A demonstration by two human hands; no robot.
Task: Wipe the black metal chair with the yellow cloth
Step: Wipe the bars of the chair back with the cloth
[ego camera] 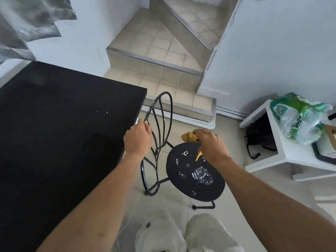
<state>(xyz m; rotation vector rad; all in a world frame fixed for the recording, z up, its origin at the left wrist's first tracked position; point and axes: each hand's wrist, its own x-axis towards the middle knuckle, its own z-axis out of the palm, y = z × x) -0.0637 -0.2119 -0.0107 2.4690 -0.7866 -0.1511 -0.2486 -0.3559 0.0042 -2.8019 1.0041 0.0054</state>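
The black metal chair (189, 164) stands on the floor below me, its round seat dotted with white foamy patches and its looped wire backrest toward the left. My left hand (138, 139) grips the upper left side of the backrest loop. My right hand (211, 144) is closed on the bunched yellow cloth (188, 136) and presses it against the far edge of the seat. A yellow corner of the cloth pokes out under the hand onto the seat.
A large black table (60, 128) fills the left, close to the backrest. Tiled steps (160, 57) rise ahead. A white low shelf (283, 151) at right carries a green plastic bag (298, 117), with a dark backpack (260, 137) beneath. My white slippers (181, 233) stand near the chair's legs.
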